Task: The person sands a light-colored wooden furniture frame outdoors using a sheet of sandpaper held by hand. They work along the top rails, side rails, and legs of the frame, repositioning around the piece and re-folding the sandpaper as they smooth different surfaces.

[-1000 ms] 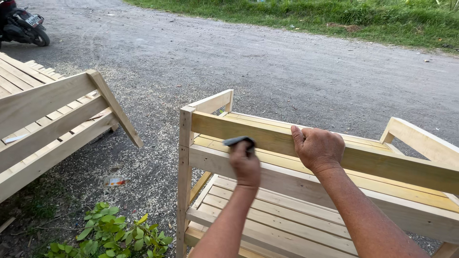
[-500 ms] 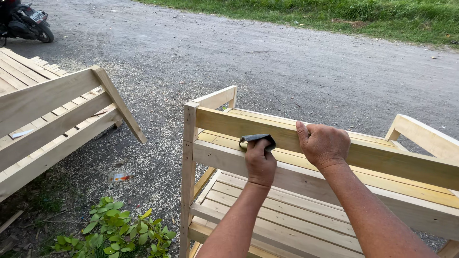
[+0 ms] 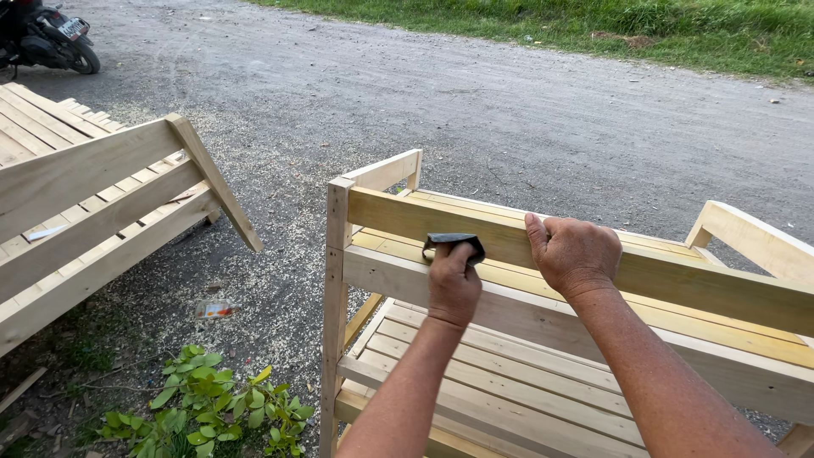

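Sandpaper pinched in left hand against rail, right hand gripping rail alongside.

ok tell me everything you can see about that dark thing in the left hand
The dark pad is a small, flat, grey-black piece, folded or bent, possibly sandpaper, though its surface is too small to tell. The left hand pinches it from below with the fingers curled, pressing it against the face of the top rail of a pale wooden bench, near the rail's left end. Its upper edge juts above the knuckles. The right hand grips the same rail just beside it, not touching the pad.
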